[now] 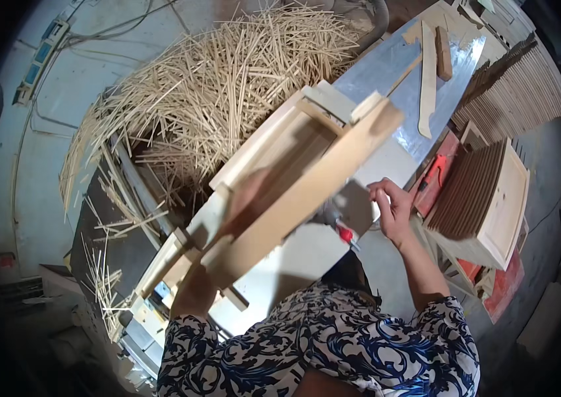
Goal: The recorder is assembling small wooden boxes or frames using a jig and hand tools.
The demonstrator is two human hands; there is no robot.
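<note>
A long, shallow pale wooden box point(323, 173) with a thick near side lies tilted across the worktable. My left hand point(193, 288) reaches in at its near left end; the box side covers part of it. A blurred skin-toned patch shows inside the box, and the left fingers cannot be made out. My right hand point(393, 206) is beside the box's right part, apart from it, with fingers curled inward. A small whitish spot shows by these fingers, too unclear to name. Below the box, near my body, is a red-and-metal fitting point(344, 233).
A big heap of thin wood strips point(227, 86) lies beyond the table. On the shiny metal tabletop point(393, 79) rest a long pale slat point(428, 79) and a brown block point(443, 54). To the right are stacked wooden panels point(469, 192) and a red-handled tool point(431, 172).
</note>
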